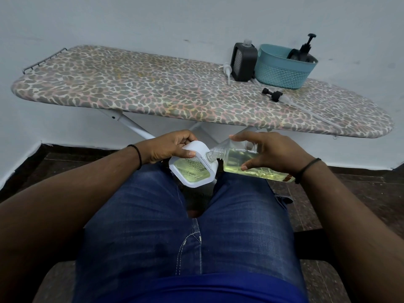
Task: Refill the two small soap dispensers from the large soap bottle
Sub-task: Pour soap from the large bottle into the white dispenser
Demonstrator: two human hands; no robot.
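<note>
Seated, denim-covered thighs (pixel 190 232) nearest, lap used as the work spot. Just above the knees: left hand (pixel 168 147) wrapped around a white soap dispenser (pixel 192 169), thumb on its front edge, fingers behind, tilted so its clear window faces up. Yellow-green liquid visible through that window, covering most of it. Right hand (pixel 269 152) grasping the large soap bottle (pixel 247 162) from above, fingers spread over its clear body, bottle laid nearly on its side, uncapped threaded neck pointing left and meeting the top corner of the white dispenser. Pale yellow soap pooled along the lower side of the bottle, a good share left. No clear stream discernible at the neck; pouring judged to be in progress or just finishing.

Farther off, across a gap of dark floor: ironing board (pixel 153 88) with a leopard-pattern cover. Near its right end, a black soap dispenser (pixel 243 60) standing upright, pump off, neck open; fill level not readable. Beside it a white pump head (pixel 227 72) lying flat, and nearer, a black pump head (pixel 272 95) with its tube. Teal basket (pixel 284 71) at the back holding another black pump.

Judged roughly midway: white dispenser nearly full, both pumps not yet screwed back, black one possibly left to fill.
</note>
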